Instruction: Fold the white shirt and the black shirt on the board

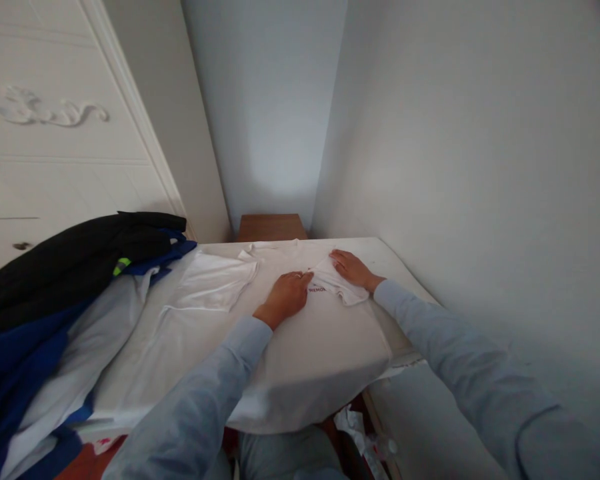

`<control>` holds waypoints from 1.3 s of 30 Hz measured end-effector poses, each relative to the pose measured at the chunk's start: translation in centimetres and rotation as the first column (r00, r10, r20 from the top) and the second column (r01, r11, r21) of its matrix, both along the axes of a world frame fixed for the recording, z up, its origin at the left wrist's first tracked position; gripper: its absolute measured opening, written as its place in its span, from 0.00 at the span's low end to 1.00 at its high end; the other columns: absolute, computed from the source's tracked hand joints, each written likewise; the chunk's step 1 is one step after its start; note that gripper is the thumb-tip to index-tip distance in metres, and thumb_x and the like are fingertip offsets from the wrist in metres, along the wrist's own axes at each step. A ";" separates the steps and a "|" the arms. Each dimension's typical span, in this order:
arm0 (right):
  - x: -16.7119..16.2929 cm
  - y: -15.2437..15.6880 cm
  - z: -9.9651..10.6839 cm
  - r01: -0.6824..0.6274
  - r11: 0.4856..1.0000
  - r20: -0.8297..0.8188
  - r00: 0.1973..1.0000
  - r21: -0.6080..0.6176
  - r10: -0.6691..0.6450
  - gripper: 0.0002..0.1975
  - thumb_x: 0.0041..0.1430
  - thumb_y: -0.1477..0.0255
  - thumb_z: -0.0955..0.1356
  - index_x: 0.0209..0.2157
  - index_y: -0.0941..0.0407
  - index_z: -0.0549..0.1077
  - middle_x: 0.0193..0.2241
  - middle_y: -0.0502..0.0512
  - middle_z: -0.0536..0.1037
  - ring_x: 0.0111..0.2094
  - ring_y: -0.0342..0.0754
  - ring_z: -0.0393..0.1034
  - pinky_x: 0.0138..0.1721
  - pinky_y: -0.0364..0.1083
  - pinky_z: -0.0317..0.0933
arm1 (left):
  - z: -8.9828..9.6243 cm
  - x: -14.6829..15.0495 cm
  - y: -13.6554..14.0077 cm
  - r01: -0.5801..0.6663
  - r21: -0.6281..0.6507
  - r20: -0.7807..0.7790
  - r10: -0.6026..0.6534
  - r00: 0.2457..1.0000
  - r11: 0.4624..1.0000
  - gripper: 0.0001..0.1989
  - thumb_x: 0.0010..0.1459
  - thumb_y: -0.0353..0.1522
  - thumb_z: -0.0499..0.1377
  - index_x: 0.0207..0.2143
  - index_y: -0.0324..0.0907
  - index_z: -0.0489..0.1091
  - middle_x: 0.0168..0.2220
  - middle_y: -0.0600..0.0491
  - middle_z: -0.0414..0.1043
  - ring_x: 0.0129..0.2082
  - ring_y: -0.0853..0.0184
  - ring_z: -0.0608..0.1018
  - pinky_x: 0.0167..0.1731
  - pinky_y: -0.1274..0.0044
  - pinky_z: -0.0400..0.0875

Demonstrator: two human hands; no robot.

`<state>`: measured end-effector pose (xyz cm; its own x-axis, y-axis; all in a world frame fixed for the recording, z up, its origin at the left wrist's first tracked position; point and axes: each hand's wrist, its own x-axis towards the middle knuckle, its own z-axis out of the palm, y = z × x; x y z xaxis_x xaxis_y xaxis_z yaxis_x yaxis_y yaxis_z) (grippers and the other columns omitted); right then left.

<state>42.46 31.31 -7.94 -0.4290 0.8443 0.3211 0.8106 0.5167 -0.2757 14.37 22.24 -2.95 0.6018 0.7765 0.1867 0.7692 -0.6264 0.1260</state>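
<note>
The white printed T-shirt (330, 340) lies spread on the desk (400, 270), its collar by the far edge and its bottom part draped over the near edge. The short sleeve on my right (349, 288) is turned inward across the chest, partly over some dark lettering (317, 290), of which I can read only "MEMOR". The short sleeve on my left (213, 283) lies flat and outstretched, not turned in, and the body is not doubled over, so I judge the folding to be at an early stage, with most of it left.

My left hand (289, 295) is closed in, fingertips at the inner end of the turned sleeve; whether they pinch the cloth I cannot tell. My right hand (353, 270) rests on the turned part, palm down, fingers nearly together.

Counting outward: one T-shirt, two short sleeves, two hands. Along the desk's left edge is one heap in which I make out three garments: a black jacket (80, 260), a blue garment (30, 367) and a pale grey garment (105, 333); more may be hidden. Beyond the far edge stands one brown wooden cabinet (270, 228), and past the far left corner one white wardrobe (65, 187).
</note>
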 end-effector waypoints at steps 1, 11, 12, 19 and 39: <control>-0.1 0.1 0.0 -0.005 1.000 0.018 1.000 -0.005 0.006 0.22 0.69 0.66 0.60 0.59 0.57 0.72 0.62 0.65 0.71 0.64 0.59 0.64 0.67 0.63 0.55 | 0.5 0.4 0.0 0.005 0.003 -0.012 -0.005 1.000 1.000 0.19 0.67 0.27 0.50 0.57 0.34 0.71 0.51 0.38 0.78 0.53 0.55 0.78 0.54 0.63 0.72; -0.3 1.0 0.1 0.032 0.998 0.133 0.991 -0.045 -0.026 0.23 0.69 0.68 0.60 0.63 0.56 0.68 0.63 0.63 0.70 0.65 0.57 0.62 0.67 0.60 0.55 | 1.4 5.2 -0.3 0.311 0.062 -0.058 -0.308 0.950 0.948 0.12 0.69 0.34 0.54 0.41 0.40 0.77 0.48 0.45 0.77 0.51 0.58 0.76 0.55 0.66 0.67; -0.3 0.9 0.1 0.044 0.998 0.141 0.989 -0.051 -0.036 0.23 0.70 0.68 0.60 0.63 0.55 0.68 0.63 0.62 0.69 0.65 0.57 0.62 0.67 0.60 0.55 | 1.2 5.2 -0.2 0.317 0.069 -0.049 -0.314 0.948 0.946 0.12 0.69 0.31 0.53 0.41 0.39 0.77 0.48 0.45 0.77 0.51 0.59 0.77 0.55 0.66 0.67; -0.9 0.0 1.0 0.101 0.990 0.177 0.981 -0.100 -0.082 0.25 0.71 0.65 0.58 0.65 0.58 0.66 0.67 0.64 0.64 0.67 0.55 0.58 0.69 0.57 0.50 | 1.4 2.7 -0.3 0.423 0.188 -0.043 -0.423 0.905 0.886 0.08 0.65 0.30 0.56 0.44 0.38 0.73 0.53 0.43 0.75 0.52 0.57 0.76 0.53 0.66 0.68; -1.0 0.0 1.5 0.155 0.982 0.089 0.985 -0.109 -0.146 0.21 0.66 0.64 0.68 0.58 0.55 0.73 0.62 0.64 0.71 0.64 0.56 0.64 0.64 0.58 0.58 | -1.0 0.6 0.2 -0.085 -0.020 0.139 0.087 0.986 0.996 0.18 0.69 0.35 0.53 0.54 0.33 0.70 0.59 0.39 0.71 0.60 0.54 0.72 0.62 0.66 0.63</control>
